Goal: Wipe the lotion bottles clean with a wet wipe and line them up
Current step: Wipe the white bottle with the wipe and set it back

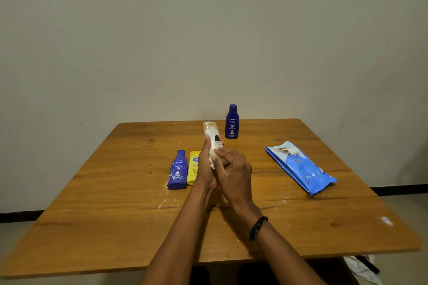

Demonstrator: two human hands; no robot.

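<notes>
The left hand (pixel 206 166) and right hand (pixel 234 172) grip the white lotion bottle (pixel 212 136) above the table (pixel 115 226), fingers closed, a wet wipe (pixel 212 157) pressed between them. A blue bottle (pixel 177 170) and yellow bottle (pixel 193 167) lie just left of the left hand. Another blue bottle (pixel 231 122) stands beyond the hands; the wipes pack (pixel 301 169) lies right.

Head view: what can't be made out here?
- White bottle: lower half hidden by both hands and the wet wipe; label print too small to read.
- Yellow bottle: right side hidden behind the left hand.
- Right hand: fingertips overlap the bottle, so its grip is unclear.
- Wipe pack: print too small.
- White item on the floor: cut off by table edge and frame.
</notes>
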